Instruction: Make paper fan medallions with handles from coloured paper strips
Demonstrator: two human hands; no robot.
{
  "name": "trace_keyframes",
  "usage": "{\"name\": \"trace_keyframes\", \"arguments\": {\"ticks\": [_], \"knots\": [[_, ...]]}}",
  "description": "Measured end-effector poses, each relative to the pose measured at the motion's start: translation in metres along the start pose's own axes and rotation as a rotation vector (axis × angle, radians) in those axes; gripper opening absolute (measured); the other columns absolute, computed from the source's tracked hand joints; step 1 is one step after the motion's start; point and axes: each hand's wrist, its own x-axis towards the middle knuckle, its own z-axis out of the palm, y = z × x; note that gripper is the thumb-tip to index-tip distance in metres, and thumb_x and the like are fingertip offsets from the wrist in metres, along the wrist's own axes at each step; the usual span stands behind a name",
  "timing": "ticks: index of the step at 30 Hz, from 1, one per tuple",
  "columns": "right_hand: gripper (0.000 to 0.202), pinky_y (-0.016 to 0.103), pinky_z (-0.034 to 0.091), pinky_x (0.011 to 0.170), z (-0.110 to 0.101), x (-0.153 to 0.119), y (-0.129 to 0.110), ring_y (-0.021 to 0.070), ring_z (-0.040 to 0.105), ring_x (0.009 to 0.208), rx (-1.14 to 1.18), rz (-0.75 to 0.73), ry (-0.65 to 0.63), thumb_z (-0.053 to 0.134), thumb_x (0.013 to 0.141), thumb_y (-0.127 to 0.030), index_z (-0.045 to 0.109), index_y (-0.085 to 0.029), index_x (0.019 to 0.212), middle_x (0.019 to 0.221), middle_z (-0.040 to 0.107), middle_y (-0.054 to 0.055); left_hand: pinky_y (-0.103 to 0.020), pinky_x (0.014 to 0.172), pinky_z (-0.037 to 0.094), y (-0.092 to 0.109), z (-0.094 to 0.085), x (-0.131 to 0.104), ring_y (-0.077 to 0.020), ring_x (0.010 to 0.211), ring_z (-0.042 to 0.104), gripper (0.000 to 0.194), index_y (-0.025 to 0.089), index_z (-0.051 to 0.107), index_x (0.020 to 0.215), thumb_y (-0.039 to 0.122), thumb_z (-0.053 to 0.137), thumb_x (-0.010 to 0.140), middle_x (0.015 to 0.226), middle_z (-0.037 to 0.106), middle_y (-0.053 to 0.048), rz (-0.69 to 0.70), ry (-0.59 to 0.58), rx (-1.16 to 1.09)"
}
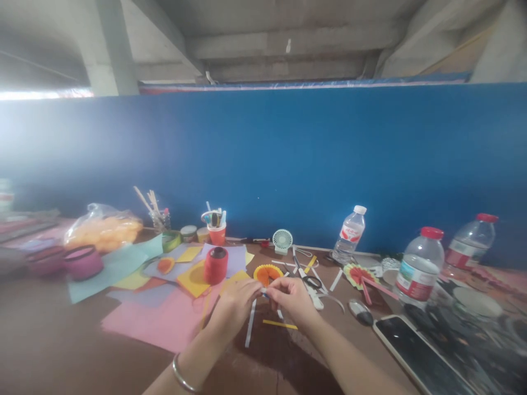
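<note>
Left hand [236, 303] and right hand [290, 299] pinch a small pale piece [264, 291], short of the far edge of the table [107, 367].

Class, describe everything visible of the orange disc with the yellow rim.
The orange disc looks like pleated paper: round, with a scalloped yellow rim and a dark marking near its middle. It appears just beyond the left hand and right hand, over the brown tabletop; they hide part of its near edge. Whether they touch it is unclear.
</note>
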Motion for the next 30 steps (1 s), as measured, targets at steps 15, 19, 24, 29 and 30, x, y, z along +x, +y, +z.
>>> {"name": "trace_keyframes", "arguments": {"ticks": [15, 19, 24, 29, 30], "knots": [[0.017, 0.027, 0.039, 0.058, -0.012, -0.006, -0.006, 0.0127, 0.053, 0.049, 0.460, -0.114, -0.248, 0.064, 0.070, -0.030, 0.069, -0.013, 0.067, 0.052, 0.063, 0.004, -0.023, 0.060, 0.042, 0.010, 0.005, 0.001, -0.0135, 0.060, 0.054, 0.019, 0.018, 0.060, 0.077, 0.029, 0.046, 0.081, 0.061, 0.058, 0.001, -0.463, 0.236, -0.490], [0.019, 0.032, 0.041, 0.069, -0.010, -0.008, -0.013, 0.0188, 0.058, 0.066, 0.521, -0.143, -0.278, 0.061, 0.070, -0.031, 0.069, -0.014, 0.073, 0.057, 0.064, 0.006, -0.024, 0.060, 0.042, 0.009, 0.017, 0.000, -0.0128, 0.058, 0.053, 0.022, 0.016, 0.060, 0.077, 0.036, 0.049, 0.078, 0.062, 0.058, 0.000, -0.642, 0.321, -0.762], [0.016, 0.030, 0.040, 0.066, -0.006, -0.008, -0.010, 0.0145, 0.054, 0.059, 0.506, -0.130, -0.270, 0.059, 0.073, -0.026, 0.068, -0.014, 0.077, 0.054, 0.060, 0.003, -0.030, 0.067, 0.044, -0.002, 0.021, -0.001, -0.0169, 0.066, 0.056, 0.027, 0.015, 0.059, 0.084, 0.038, 0.048, 0.078, 0.071, 0.061, -0.003, -0.705, 0.212, -0.786], [0.019, 0.023, 0.034, 0.049, -0.005, -0.004, -0.002, 0.0087, 0.043, 0.043, 0.305, -0.070, -0.260, 0.059, 0.073, -0.029, 0.068, -0.012, 0.075, 0.047, 0.053, -0.001, -0.034, 0.089, 0.035, 0.004, 0.008, 0.001, -0.0216, 0.105, 0.048, 0.039, 0.024, 0.051, 0.113, 0.026, 0.056, 0.075, 0.116, 0.053, -0.006, -0.481, 0.241, -0.431], [0.019, 0.023, 0.032, 0.047, -0.006, -0.003, 0.000, 0.0082, 0.041, 0.041, 0.285, -0.061, -0.256, 0.059, 0.072, -0.029, 0.068, -0.013, 0.074, 0.045, 0.051, -0.002, -0.035, 0.092, 0.033, 0.006, 0.005, 0.001, -0.0211, 0.108, 0.046, 0.035, 0.025, 0.052, 0.112, 0.025, 0.053, 0.077, 0.117, 0.053, -0.005, -0.401, 0.229, -0.387]]}}
